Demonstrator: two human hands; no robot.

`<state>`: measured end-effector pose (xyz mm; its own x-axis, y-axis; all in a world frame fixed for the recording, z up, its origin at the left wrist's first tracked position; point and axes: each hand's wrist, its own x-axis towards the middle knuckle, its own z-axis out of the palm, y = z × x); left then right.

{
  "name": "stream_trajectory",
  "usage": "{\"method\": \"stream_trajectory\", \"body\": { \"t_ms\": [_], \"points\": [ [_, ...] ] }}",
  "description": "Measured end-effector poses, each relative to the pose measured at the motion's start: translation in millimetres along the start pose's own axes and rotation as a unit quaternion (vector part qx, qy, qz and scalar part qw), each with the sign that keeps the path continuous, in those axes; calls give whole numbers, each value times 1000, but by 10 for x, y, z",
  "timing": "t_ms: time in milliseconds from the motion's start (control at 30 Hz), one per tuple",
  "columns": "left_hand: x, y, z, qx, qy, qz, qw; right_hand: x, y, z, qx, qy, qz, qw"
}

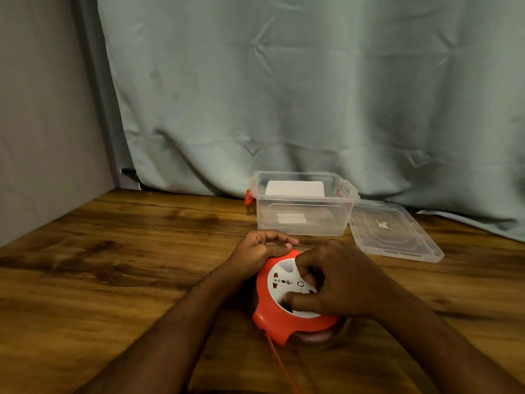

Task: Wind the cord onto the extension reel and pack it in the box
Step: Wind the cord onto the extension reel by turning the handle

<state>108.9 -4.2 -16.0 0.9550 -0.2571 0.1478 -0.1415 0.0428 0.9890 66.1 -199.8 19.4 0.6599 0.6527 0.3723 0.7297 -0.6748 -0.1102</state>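
Observation:
An orange extension reel with a white socket face lies flat on the wooden table. My left hand grips its far left rim. My right hand rests on the white centre, with fingers and thumb pressed into its recesses. A thin orange cord runs from the reel's near edge toward the bottom of the view. Behind the reel stands a clear plastic box, open, with orange latches; something white shows through its walls.
The box's clear lid lies flat on the table to the right of the box. A grey-green curtain hangs behind the table, and a grey wall borders the left side.

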Motion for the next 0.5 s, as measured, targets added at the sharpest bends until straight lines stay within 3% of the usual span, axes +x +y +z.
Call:
{"method": "stream_trajectory", "body": {
  "t_ms": [267,367,500],
  "points": [
    [-6,34,11,-19,-2,-6,1000,-21,85,-99,86,3,11,996],
    [-24,59,22,-9,-3,-7,1000,-34,170,-156,162,-36,23,986],
    [-34,59,13,-14,-5,-8,1000,-28,229,-175,182,-72,25,980]
  ]
}}
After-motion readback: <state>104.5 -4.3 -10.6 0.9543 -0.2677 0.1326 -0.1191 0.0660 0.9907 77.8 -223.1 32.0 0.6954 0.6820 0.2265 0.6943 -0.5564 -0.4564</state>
